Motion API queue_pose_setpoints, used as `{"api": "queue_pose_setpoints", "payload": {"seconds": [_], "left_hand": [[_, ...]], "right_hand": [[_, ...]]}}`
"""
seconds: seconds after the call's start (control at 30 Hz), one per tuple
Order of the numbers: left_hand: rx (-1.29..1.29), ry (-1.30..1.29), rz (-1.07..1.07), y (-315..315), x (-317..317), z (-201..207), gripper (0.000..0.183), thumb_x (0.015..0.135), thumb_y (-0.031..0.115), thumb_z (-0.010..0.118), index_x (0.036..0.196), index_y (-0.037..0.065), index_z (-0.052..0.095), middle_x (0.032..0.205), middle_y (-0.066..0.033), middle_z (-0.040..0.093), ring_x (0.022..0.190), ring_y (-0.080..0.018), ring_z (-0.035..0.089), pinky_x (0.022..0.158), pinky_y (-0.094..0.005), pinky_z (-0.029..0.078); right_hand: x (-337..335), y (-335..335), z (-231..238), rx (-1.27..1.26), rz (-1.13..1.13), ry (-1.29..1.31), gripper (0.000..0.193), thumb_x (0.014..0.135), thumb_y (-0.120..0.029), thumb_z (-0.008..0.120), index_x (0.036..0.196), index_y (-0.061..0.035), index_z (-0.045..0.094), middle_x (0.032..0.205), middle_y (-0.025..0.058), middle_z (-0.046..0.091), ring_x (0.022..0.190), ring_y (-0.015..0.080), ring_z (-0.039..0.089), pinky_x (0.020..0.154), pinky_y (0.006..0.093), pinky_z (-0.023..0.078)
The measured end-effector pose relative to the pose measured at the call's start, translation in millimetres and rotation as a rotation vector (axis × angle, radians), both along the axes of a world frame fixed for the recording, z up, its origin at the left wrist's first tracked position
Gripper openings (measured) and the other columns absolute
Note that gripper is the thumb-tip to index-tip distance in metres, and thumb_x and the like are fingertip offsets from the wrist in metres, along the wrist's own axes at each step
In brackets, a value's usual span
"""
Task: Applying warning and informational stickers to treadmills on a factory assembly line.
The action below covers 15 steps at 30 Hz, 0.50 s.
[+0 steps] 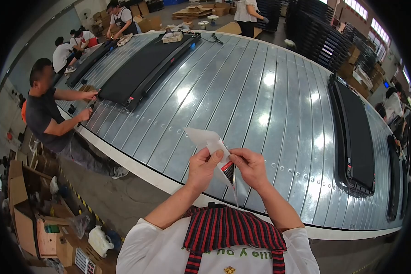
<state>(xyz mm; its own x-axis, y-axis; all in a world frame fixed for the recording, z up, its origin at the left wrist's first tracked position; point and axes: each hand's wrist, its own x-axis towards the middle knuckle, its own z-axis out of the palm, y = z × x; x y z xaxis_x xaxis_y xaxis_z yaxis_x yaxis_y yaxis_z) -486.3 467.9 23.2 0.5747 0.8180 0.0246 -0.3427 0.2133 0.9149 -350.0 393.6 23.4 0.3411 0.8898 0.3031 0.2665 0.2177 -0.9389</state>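
Above the near edge of the metal conveyor, my two hands are close together on a white label sheet [205, 136]. My left hand [202, 170] is closed on the sheet, its thumb pressed flat on the front. A red and black printed label [228, 170] shows on the sheet between my hands. My right hand [250, 169] pinches at the label's upper right edge, thumb and forefinger together. The sheet's upper left part curls away past my left fingers, and a thin pointed end hangs below. Whether the label has lifted off its backing, I cannot tell.
Long black panels in frames lie on the slatted metal conveyor [223, 82]: one panel [144, 68] at left, another [355, 132] at right. A person in dark clothes [50, 105] works at the left panel's near end. Cardboard boxes [25, 219] stand at lower left.
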Motion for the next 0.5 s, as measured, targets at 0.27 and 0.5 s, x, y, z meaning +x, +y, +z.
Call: {"api": "queue_pose_setpoints", "payload": {"seconds": [0.27, 0.5], "left_hand": [[-0.057, -0.001, -0.059, 3, 1, -4, 0.027, 0.088, 0.02, 0.06, 0.107, 0.0, 0.058, 0.096, -0.0031, 0.062, 0.085, -0.0091, 0.056, 0.076, -0.0244, 0.045], [-0.051, 0.005, -0.083, 11, 4, -11, 0.028, 0.088, 0.019, 0.06, 0.109, 0.0, 0.056, 0.099, -0.0055, 0.062, 0.089, -0.0113, 0.057, 0.079, -0.0266, 0.046]], "right_hand": [[6, -2, -4, -0.065, 0.023, 0.135, 0.014, 0.086, -0.009, 0.06, 0.093, 0.002, 0.063, 0.078, 0.0041, 0.064, 0.073, 0.0086, 0.057, 0.066, 0.0225, 0.046], [12, 1, -12, -0.077, 0.01, 0.388, 0.015, 0.088, -0.012, 0.056, 0.092, 0.0021, 0.059, 0.079, 0.0065, 0.064, 0.073, 0.012, 0.06, 0.066, 0.0249, 0.048]]}}
